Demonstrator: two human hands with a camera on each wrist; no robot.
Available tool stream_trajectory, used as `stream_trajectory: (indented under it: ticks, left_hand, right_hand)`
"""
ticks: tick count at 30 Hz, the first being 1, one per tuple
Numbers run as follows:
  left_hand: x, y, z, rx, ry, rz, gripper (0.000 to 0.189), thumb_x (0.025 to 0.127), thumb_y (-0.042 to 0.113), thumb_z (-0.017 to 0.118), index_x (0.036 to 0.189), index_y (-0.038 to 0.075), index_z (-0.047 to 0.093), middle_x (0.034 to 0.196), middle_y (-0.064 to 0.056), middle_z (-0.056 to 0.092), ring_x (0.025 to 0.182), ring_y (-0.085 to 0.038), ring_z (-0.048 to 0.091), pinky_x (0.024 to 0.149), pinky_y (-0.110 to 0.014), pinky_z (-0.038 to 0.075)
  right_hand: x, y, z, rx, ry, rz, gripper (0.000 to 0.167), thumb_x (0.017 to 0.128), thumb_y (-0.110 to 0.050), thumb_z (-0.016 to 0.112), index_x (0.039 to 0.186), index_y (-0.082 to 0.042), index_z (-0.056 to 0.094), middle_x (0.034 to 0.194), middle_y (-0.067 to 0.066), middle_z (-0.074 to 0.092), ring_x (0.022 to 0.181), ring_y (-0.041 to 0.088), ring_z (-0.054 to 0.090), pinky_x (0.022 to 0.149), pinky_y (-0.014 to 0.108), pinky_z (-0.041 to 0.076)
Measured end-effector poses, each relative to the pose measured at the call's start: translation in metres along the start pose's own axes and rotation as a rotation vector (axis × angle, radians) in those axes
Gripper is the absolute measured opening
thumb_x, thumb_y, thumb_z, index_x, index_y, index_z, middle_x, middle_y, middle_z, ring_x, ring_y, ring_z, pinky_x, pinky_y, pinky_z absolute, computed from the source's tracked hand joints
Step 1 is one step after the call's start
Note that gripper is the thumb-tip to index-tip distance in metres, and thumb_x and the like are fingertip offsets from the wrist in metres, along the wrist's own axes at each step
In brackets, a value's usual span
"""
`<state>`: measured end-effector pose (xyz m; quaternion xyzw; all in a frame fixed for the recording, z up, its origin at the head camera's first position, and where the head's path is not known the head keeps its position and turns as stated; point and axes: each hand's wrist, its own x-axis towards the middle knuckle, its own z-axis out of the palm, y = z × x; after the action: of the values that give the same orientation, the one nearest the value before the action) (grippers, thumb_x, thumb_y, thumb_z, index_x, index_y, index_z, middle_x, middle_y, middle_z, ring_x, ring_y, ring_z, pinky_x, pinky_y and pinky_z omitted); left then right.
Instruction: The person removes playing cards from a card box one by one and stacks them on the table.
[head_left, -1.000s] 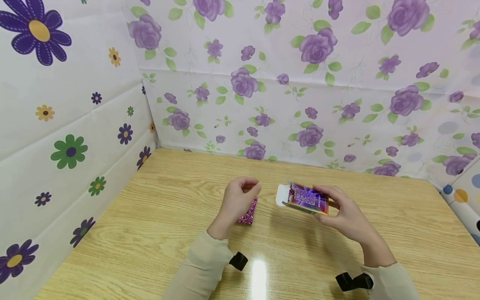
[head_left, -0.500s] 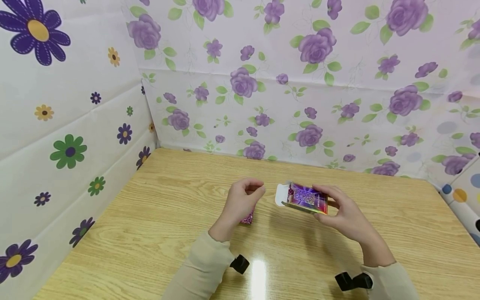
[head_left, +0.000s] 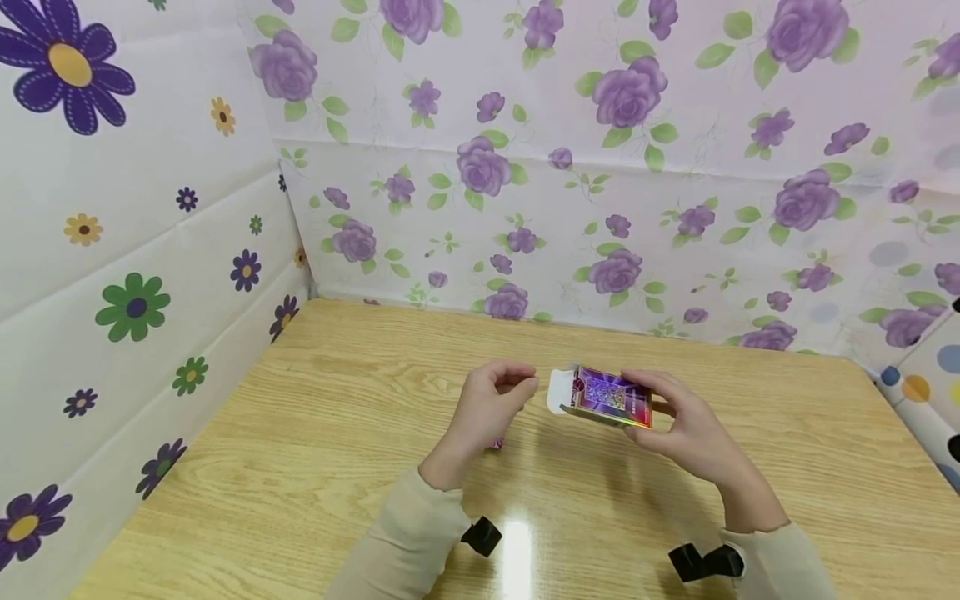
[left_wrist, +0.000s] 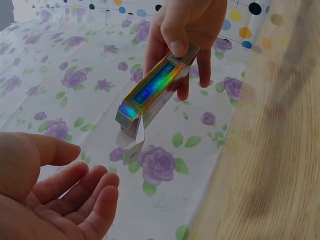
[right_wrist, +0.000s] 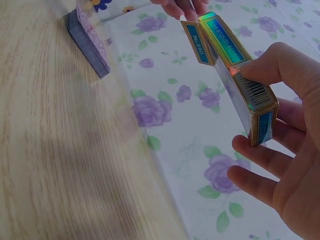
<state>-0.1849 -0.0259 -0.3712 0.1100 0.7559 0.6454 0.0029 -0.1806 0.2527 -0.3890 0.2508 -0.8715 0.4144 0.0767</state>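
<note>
My right hand (head_left: 686, 433) holds a shiny purple playing-card box (head_left: 611, 397), pinching its right end between thumb and fingers above the table. The box's end flap (head_left: 560, 390) hangs out on the left, facing my other hand. In the left wrist view, my left hand (left_wrist: 60, 195) has loosely bent fingers, with nothing between them, a small gap short of the flap. A pink-patterned deck of cards (right_wrist: 86, 42) lies on the table. Most of that deck is hidden behind my left hand in the head view. A barcode (right_wrist: 255, 92) shows on the box's narrow side.
The wooden table (head_left: 337, 400) runs back to a wall cloth (head_left: 555, 208) with purple roses. Another cloth (head_left: 172, 225) with colourful flowers stands along the left. Both wrists wear black straps (head_left: 482, 536).
My left hand has shifted a little to the right, nearer the box flap, covering more of the deck. The right hand and the box stay almost where they were.
</note>
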Motion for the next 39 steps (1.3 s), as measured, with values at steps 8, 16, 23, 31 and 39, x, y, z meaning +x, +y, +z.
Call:
stream_trajectory:
  ticks: [8, 16, 23, 31, 39]
  left_hand:
    - [-0.002, 0.005, 0.005, -0.022, -0.028, 0.014, 0.023, 0.091, 0.014, 0.062, 0.110, 0.001, 0.066, 0.103, -0.013, 0.067, 0.081, -0.009, 0.059, 0.072, -0.022, 0.053]
    - [-0.002, 0.003, 0.008, -0.048, -0.053, 0.040, 0.025, 0.092, 0.012, 0.061, 0.113, -0.001, 0.064, 0.110, -0.016, 0.067, 0.089, -0.014, 0.063, 0.075, -0.020, 0.053]
    - [-0.003, 0.003, 0.010, -0.023, -0.055, 0.036, 0.024, 0.092, 0.012, 0.060, 0.113, 0.000, 0.064, 0.109, -0.013, 0.067, 0.092, -0.014, 0.062, 0.077, -0.020, 0.053]
    - [-0.001, -0.002, 0.013, -0.013, -0.056, -0.009, 0.026, 0.092, 0.013, 0.061, 0.114, 0.000, 0.064, 0.103, -0.012, 0.066, 0.085, -0.014, 0.061, 0.074, -0.023, 0.053]
    - [0.001, -0.009, 0.018, -0.020, -0.049, -0.030, 0.027, 0.092, 0.014, 0.061, 0.113, -0.001, 0.065, 0.098, -0.016, 0.067, 0.085, -0.025, 0.063, 0.076, -0.038, 0.056]
  right_hand:
    - [0.001, 0.001, 0.002, -0.007, -0.016, 0.001, 0.064, 0.080, -0.007, 0.074, 0.138, -0.011, 0.047, 0.135, 0.002, 0.050, 0.115, -0.003, 0.045, 0.091, 0.026, 0.049]
    - [0.001, -0.001, 0.003, -0.012, -0.014, -0.002, 0.065, 0.080, -0.008, 0.074, 0.138, -0.016, 0.047, 0.135, 0.002, 0.050, 0.116, -0.004, 0.045, 0.093, 0.022, 0.047]
    - [0.001, -0.001, 0.004, 0.001, -0.023, 0.009, 0.065, 0.080, -0.008, 0.074, 0.138, -0.017, 0.047, 0.135, 0.002, 0.050, 0.117, -0.004, 0.044, 0.094, 0.037, 0.049]
    - [0.002, -0.002, 0.006, 0.054, -0.038, 0.003, 0.063, 0.080, -0.005, 0.073, 0.137, -0.013, 0.048, 0.135, 0.006, 0.049, 0.117, 0.000, 0.045, 0.094, 0.015, 0.044]
    - [0.002, -0.002, 0.008, 0.058, -0.051, 0.010, 0.063, 0.081, -0.008, 0.074, 0.138, -0.017, 0.047, 0.136, 0.003, 0.049, 0.119, 0.000, 0.046, 0.097, 0.032, 0.048]
